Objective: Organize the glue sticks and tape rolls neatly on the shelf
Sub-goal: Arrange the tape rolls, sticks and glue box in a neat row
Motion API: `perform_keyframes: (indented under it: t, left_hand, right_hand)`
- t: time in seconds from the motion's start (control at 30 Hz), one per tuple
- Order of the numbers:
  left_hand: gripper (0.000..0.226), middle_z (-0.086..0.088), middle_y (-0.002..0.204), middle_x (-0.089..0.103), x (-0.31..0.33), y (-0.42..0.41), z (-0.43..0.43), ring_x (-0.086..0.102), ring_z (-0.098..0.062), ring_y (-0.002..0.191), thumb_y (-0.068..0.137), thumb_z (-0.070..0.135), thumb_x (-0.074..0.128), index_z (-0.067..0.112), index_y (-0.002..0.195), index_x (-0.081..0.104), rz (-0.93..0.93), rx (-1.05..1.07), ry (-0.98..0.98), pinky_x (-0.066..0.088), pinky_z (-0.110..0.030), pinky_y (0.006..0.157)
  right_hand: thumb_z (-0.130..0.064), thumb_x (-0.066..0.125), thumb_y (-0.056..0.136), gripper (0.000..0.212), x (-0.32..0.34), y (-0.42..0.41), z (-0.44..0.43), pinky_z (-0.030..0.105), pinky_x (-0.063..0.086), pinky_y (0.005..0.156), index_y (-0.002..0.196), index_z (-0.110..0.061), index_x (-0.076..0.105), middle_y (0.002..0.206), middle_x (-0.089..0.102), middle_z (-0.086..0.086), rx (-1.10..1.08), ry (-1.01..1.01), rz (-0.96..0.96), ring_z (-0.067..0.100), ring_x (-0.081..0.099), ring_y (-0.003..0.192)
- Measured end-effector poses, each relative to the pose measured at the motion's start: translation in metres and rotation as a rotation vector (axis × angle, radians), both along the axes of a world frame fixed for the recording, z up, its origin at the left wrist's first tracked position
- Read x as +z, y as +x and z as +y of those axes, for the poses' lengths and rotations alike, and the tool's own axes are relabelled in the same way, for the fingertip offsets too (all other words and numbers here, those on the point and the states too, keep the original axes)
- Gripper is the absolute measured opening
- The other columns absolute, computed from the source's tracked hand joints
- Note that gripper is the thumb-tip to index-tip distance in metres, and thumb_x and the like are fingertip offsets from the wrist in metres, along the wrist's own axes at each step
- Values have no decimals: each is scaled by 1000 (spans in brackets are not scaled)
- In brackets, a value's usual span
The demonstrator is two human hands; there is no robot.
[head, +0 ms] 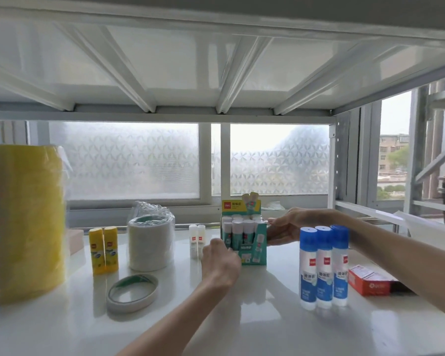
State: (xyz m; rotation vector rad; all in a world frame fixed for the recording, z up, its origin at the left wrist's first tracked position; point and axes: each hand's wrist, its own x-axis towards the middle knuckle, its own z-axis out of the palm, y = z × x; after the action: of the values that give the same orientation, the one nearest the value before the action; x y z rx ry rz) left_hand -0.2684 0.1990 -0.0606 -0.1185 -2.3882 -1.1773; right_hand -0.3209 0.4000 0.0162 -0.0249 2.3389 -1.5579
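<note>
A teal display box of white-capped glue sticks (244, 237) stands in the middle of the white shelf (242, 317). My left hand (220, 263) grips its front left corner. My right hand (284, 227) holds its right side, fingers curled round the edge. Two small white glue sticks (197, 238) stand just left of the box. Two yellow glue sticks (103, 249) stand further left. Three blue-capped liquid glue bottles (324, 267) stand to the right. A stack of white tape rolls in plastic wrap (149, 240) sits left of centre, and a single tape roll (132, 292) lies flat in front of it.
A tall yellow wrapped roll stack (27, 219) stands at the far left. A red and white small box (370, 280) lies at the right, under my right forearm. The upper shelf's underside (216, 60) hangs low overhead. A frosted window (139, 160) is behind.
</note>
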Motion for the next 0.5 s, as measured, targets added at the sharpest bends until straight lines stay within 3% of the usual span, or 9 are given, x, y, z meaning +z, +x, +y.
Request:
perform_keyframes:
  t: [0.07, 0.17, 0.27, 0.33, 0.4, 0.5]
  left_hand:
    - [14, -7, 82, 59, 4, 9, 1, 56, -21, 76, 91, 4, 56, -1, 97, 68, -12, 6, 11, 47, -26, 60]
    - [29, -9, 102, 64, 10, 34, 4, 58, -21, 92, 83, -2, 59, 5, 111, 62, -19, -81, 61, 54, -27, 78]
    - [47, -2, 108, 63, 12, 63, 14, 60, -16, 100, 75, 8, 78, 15, 116, 56, -141, -326, 24, 54, -22, 81]
    - [61, 0, 111, 64, 10, 74, 25, 61, -13, 100, 69, 23, 88, 15, 119, 55, -215, -432, -19, 51, -17, 76]
    - [67, -1, 109, 66, 5, 79, 35, 63, -12, 96, 64, 33, 91, 14, 120, 58, -217, -450, -32, 54, -20, 75]
    - [63, 0, 100, 70, -4, 85, 49, 66, -13, 89, 59, 43, 91, 13, 109, 66, -168, -390, -20, 59, -31, 78]
  right_hand:
    - [-13, 61, 91, 23, 0, 1, 10, 47, 42, 108, 87, 4, 77, 100, 74, 21, -49, -7, 8, 36, 70, 97]
    - [-13, 51, 97, 28, 7, 17, 31, 43, 47, 105, 107, 6, 69, 104, 74, 17, -130, 16, 144, 33, 69, 104]
    - [5, 44, 96, 26, 18, 58, 54, 31, 61, 77, 116, 11, 60, 104, 71, 24, -287, -126, 327, 30, 71, 90]
    - [17, 41, 90, 29, 19, 96, 63, 31, 60, 71, 111, 11, 61, 102, 68, 25, -361, -8, 468, 30, 67, 92]
    - [19, 46, 85, 32, 13, 135, 67, 27, 54, 69, 107, 3, 64, 101, 68, 17, -309, 213, 520, 26, 65, 93]
    - [2, 70, 79, 32, -9, 172, 60, 27, 57, 72, 108, -10, 65, 98, 71, 6, -197, 428, 379, 18, 67, 89]
